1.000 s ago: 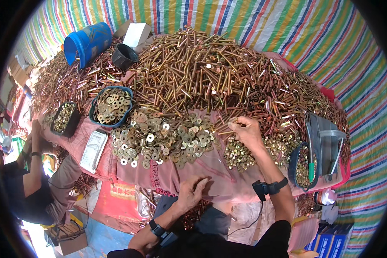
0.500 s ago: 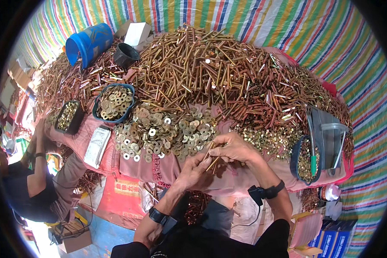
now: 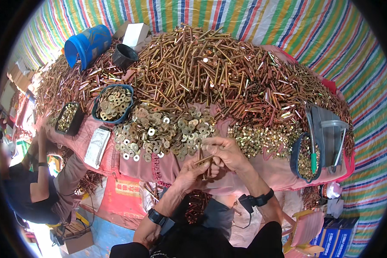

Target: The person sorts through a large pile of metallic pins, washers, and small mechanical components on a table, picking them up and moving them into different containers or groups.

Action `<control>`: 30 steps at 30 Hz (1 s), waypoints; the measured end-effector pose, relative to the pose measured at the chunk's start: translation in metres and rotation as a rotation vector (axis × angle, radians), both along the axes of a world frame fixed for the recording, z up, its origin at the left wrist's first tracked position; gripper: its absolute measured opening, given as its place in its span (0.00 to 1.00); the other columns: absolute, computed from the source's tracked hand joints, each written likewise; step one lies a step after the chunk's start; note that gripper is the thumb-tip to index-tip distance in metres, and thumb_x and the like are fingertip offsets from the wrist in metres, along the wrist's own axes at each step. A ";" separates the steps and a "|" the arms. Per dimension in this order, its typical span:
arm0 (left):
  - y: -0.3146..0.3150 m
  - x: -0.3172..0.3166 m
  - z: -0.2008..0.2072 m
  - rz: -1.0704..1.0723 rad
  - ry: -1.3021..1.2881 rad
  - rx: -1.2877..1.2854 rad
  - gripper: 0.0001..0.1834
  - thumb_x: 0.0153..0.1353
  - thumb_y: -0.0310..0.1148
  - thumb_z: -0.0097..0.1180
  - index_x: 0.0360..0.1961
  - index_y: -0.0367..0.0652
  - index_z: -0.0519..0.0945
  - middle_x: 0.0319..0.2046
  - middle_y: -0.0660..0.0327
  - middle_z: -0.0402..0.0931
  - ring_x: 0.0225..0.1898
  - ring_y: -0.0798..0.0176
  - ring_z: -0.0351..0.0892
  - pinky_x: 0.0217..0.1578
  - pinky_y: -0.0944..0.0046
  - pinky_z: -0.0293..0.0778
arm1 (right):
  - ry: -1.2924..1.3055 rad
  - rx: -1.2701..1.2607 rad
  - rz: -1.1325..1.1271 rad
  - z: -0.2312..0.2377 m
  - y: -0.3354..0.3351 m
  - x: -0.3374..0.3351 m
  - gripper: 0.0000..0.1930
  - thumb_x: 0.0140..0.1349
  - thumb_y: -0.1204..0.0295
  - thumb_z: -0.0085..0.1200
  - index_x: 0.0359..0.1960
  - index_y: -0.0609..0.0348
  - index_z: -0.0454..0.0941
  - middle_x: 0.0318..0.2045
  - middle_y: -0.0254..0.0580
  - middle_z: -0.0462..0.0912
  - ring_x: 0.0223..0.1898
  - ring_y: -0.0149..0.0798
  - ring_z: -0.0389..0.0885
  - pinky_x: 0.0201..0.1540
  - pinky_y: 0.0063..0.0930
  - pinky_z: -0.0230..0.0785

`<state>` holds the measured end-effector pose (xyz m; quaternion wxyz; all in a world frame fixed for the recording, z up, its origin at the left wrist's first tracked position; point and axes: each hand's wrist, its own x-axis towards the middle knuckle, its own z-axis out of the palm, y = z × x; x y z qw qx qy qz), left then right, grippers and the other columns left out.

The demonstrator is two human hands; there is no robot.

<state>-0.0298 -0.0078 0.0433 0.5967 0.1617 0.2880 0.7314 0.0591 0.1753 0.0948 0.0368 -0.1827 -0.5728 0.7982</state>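
Note:
My left hand [image 3: 192, 174] is closed around brass-coloured bolts just in front of the washer pile. One bolt [image 3: 204, 160] lies slanted across its fingers. Another long bolt [image 3: 200, 150] stands nearly upright, with the fingertips of my right hand [image 3: 224, 153] pinched at its upper part. The two hands touch, and their fingers hide parts of both bolts. Just beyond them spread loose flat washers [image 3: 159, 131] on the left and small brass nuts [image 3: 262, 139] on the right. Behind these rises a large heap of long bolts and sleeves [image 3: 193, 69].
A blue tub of washers [image 3: 131, 105] and a dark tray of nuts [image 3: 78, 122] stand left. Another tub of nuts [image 3: 293, 159] sits right, beside a grey bin [image 3: 322, 120]. A blue bucket [image 3: 92, 45] lies at the back. A co-worker's arm [image 3: 39, 180] shows far left.
My right hand has shifted a little left and down. The bolts, earlier bunched at a slant between both hands, now cross, one nearly upright and one slanted.

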 end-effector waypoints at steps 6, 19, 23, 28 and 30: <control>-0.002 0.009 0.012 0.105 -0.086 -0.080 0.18 0.75 0.33 0.62 0.61 0.39 0.76 0.50 0.56 0.84 0.46 0.59 0.85 0.53 0.56 0.84 | 0.203 0.095 -0.414 0.007 -0.022 0.009 0.13 0.78 0.69 0.57 0.55 0.66 0.80 0.40 0.42 0.87 0.21 0.23 0.78 0.22 0.18 0.73; -0.010 0.005 0.001 0.465 0.127 -0.059 0.16 0.76 0.34 0.61 0.57 0.36 0.76 0.50 0.55 0.85 0.44 0.64 0.86 0.53 0.61 0.82 | 0.145 1.197 -0.427 -0.014 -0.024 0.001 0.08 0.72 0.69 0.57 0.42 0.61 0.83 0.37 0.51 0.84 0.37 0.52 0.84 0.40 0.45 0.76; -0.012 0.006 -0.003 0.457 0.635 -0.307 0.10 0.78 0.33 0.58 0.51 0.37 0.79 0.46 0.61 0.88 0.42 0.73 0.81 0.46 0.68 0.76 | -0.166 1.276 -0.521 -0.017 0.063 -0.025 0.10 0.69 0.69 0.59 0.37 0.62 0.88 0.34 0.58 0.88 0.34 0.57 0.88 0.41 0.49 0.79; -0.010 0.014 -0.017 0.493 0.548 -0.216 0.09 0.78 0.31 0.57 0.51 0.37 0.82 0.37 0.68 0.83 0.38 0.76 0.75 0.42 0.71 0.73 | -0.419 1.332 -0.448 -0.019 0.104 -0.050 0.15 0.67 0.61 0.61 0.40 0.62 0.89 0.32 0.65 0.87 0.38 0.65 0.89 0.45 0.55 0.80; -0.013 0.013 -0.021 0.426 0.720 -0.245 0.09 0.78 0.31 0.58 0.51 0.37 0.83 0.32 0.71 0.78 0.35 0.76 0.71 0.39 0.72 0.70 | -0.534 1.344 -0.383 -0.016 0.110 -0.061 0.18 0.67 0.58 0.62 0.39 0.65 0.89 0.32 0.67 0.87 0.39 0.64 0.89 0.46 0.55 0.81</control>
